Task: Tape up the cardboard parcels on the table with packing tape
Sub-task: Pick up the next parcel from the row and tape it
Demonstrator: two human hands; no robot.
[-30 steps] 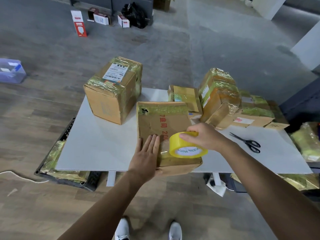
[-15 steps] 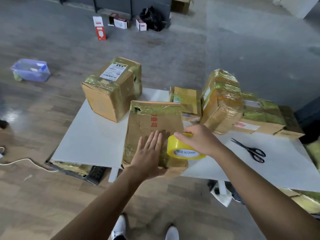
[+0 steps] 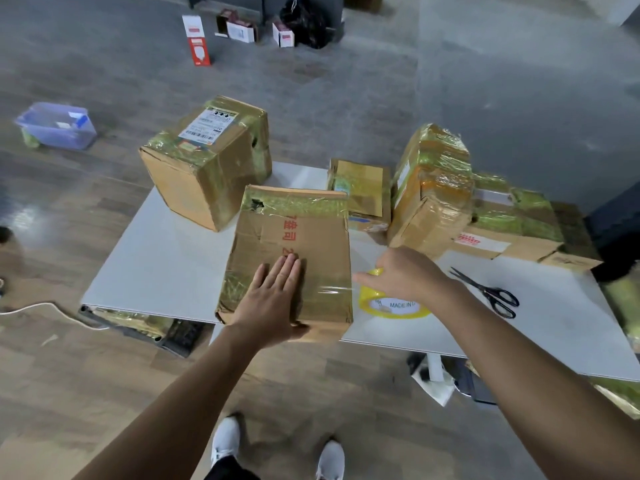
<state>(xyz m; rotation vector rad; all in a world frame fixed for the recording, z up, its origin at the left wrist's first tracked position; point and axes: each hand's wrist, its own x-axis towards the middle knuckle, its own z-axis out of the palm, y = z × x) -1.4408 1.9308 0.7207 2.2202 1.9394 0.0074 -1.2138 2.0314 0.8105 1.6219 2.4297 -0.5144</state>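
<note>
Cardboard parcel (image 3: 304,237) at near surface (image 3: 166,271) edge part-taped, uncut: left hand (image 3: 273,306) flat, fingers (image 3: 287,271) together; right hand (image 3: 405,275) gripping roll (image 3: 391,306).

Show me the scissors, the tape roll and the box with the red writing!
scissors (image 3: 482,288), head view, where the blades cross.
tape roll (image 3: 398,304), head view, its printed inner ring.
box (image 3: 322,244), head view, bare cardboard on top.

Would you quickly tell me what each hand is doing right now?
Left hand: open, pressing flat on the parcel.
Right hand: gripping the tape roll.
</note>
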